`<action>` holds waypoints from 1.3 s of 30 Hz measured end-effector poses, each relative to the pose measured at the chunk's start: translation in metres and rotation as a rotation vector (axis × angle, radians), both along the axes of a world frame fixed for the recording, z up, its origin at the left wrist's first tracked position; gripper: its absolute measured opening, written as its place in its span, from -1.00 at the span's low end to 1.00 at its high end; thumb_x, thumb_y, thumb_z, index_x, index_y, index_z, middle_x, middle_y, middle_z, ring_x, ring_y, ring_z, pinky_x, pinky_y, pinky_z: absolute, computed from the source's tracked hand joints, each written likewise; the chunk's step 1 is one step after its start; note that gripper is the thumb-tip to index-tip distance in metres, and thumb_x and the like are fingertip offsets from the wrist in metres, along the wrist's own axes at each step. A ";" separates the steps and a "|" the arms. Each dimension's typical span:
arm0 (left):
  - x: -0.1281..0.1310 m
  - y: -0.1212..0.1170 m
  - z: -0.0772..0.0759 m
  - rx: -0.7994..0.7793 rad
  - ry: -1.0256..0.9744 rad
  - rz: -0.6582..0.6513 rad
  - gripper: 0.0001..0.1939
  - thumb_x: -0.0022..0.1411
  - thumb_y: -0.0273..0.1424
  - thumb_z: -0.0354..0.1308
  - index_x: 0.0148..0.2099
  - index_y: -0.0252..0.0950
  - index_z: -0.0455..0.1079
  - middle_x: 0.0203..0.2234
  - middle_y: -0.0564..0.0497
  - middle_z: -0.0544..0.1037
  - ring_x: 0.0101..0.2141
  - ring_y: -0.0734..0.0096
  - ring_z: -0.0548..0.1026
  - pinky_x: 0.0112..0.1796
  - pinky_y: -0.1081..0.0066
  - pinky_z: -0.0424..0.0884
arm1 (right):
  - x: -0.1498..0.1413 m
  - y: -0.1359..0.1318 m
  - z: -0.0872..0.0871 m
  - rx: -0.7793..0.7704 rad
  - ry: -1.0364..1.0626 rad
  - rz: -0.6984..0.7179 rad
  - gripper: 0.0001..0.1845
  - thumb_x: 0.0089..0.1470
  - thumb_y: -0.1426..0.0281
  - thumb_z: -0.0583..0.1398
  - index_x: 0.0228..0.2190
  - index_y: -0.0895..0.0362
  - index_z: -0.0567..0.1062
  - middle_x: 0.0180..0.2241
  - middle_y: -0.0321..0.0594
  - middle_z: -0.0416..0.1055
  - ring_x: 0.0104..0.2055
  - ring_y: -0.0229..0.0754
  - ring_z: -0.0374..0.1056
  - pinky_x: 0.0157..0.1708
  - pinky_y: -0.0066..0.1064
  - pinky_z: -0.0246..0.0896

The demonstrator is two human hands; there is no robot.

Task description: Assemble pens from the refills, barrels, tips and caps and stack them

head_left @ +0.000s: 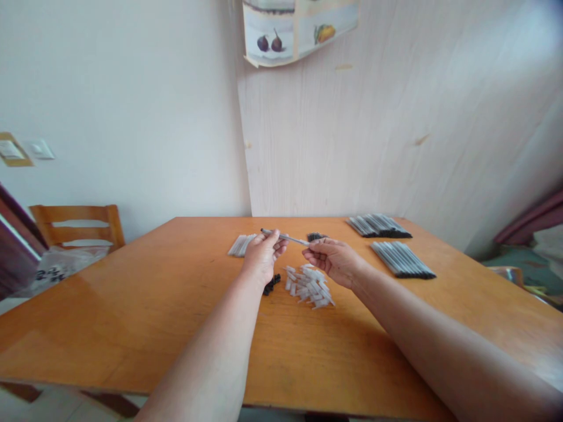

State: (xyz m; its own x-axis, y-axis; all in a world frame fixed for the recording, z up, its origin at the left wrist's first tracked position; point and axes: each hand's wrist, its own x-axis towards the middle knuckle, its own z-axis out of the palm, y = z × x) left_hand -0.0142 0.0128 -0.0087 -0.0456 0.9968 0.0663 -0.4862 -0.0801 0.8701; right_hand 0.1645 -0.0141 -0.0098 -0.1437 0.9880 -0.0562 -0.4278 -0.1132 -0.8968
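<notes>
My left hand (263, 256) is closed around a thin clear pen tube (285, 237), held level above the orange wooden table (132, 316). My right hand (332, 258) pinches at the tube's right end, fingers pressed together. Below my hands lies a heap of small clear caps (310, 285), with a few small black pieces (271, 284) beside my left wrist. A bundle of clear tubes (241, 245) lies just behind my left hand. A little pile of dark parts (315, 237) sits behind my right hand.
Two rows of dark finished pens (379, 225) (402, 259) lie on the table's right part. A wooden chair (77, 225) with a plastic bag (61, 266) stands at the left. Walls close the far side, with a fruit poster (299, 26) overhead.
</notes>
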 end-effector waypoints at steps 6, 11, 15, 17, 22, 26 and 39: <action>0.003 -0.003 0.000 0.011 -0.006 0.001 -0.83 0.12 -0.41 0.29 -0.29 -0.36 0.38 -0.34 -0.15 0.61 -0.38 0.45 0.56 -0.35 0.49 0.43 | 0.000 -0.001 0.003 0.012 -0.015 -0.023 -0.86 0.09 0.61 0.19 -0.49 0.23 0.45 -0.49 -0.12 0.51 -0.48 -0.32 0.45 -0.39 -0.56 0.41; 0.003 -0.004 0.000 0.021 -0.007 -0.013 -0.82 0.11 -0.41 0.29 -0.29 -0.36 0.37 -0.34 -0.16 0.61 -0.38 0.44 0.56 -0.35 0.48 0.43 | 0.002 -0.002 0.003 0.034 -0.012 -0.002 -0.86 0.09 0.61 0.17 -0.48 0.25 0.47 -0.52 -0.13 0.51 -0.48 -0.31 0.45 -0.40 -0.57 0.40; 0.004 -0.004 0.000 0.023 -0.006 -0.009 -0.81 0.12 -0.40 0.29 -0.29 -0.37 0.36 -0.34 -0.16 0.61 -0.39 0.45 0.56 -0.36 0.49 0.43 | 0.002 -0.002 0.004 0.030 -0.012 0.000 -0.86 0.07 0.62 0.19 -0.49 0.25 0.48 -0.53 -0.12 0.51 -0.50 -0.32 0.45 -0.42 -0.58 0.40; 0.005 -0.004 -0.001 0.028 -0.007 -0.007 -0.82 0.12 -0.40 0.28 -0.29 -0.37 0.36 -0.34 -0.15 0.61 -0.40 0.46 0.56 -0.36 0.49 0.43 | 0.002 -0.002 0.004 0.026 -0.007 -0.002 -0.86 0.06 0.63 0.19 -0.50 0.26 0.48 -0.54 -0.12 0.51 -0.51 -0.31 0.44 -0.43 -0.58 0.40; 0.006 -0.005 0.000 0.034 -0.007 -0.015 -0.83 0.14 -0.41 0.27 -0.29 -0.36 0.35 -0.34 -0.16 0.61 -0.39 0.44 0.56 -0.35 0.48 0.44 | 0.005 -0.001 0.004 0.040 0.003 0.020 -0.89 0.04 0.60 0.22 -0.49 0.25 0.49 -0.54 -0.12 0.51 -0.52 -0.32 0.43 -0.48 -0.59 0.38; 0.006 -0.005 0.000 0.030 -0.014 -0.016 -0.83 0.14 -0.41 0.27 -0.29 -0.37 0.35 -0.33 -0.17 0.62 -0.39 0.45 0.56 -0.34 0.48 0.43 | 0.006 -0.001 0.003 0.057 -0.007 0.051 -0.92 0.03 0.57 0.24 -0.49 0.25 0.50 -0.53 -0.12 0.52 -0.53 -0.32 0.42 -0.50 -0.60 0.37; 0.006 -0.009 0.003 0.043 -0.015 -0.030 -0.84 0.14 -0.40 0.26 -0.29 -0.36 0.35 -0.34 -0.15 0.61 -0.38 0.46 0.56 -0.33 0.49 0.43 | 0.010 0.004 -0.002 0.120 -0.046 0.072 -0.93 0.01 0.49 0.29 -0.46 0.25 0.50 -0.50 -0.12 0.52 -0.51 -0.32 0.41 -0.47 -0.57 0.36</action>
State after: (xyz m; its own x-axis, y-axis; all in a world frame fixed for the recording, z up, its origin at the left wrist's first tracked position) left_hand -0.0077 0.0039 -0.0055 -0.0165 0.9940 0.1083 -0.5017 -0.1019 0.8590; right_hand 0.1747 -0.0106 -0.0120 -0.2146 0.9752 0.0536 -0.3804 -0.0329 -0.9242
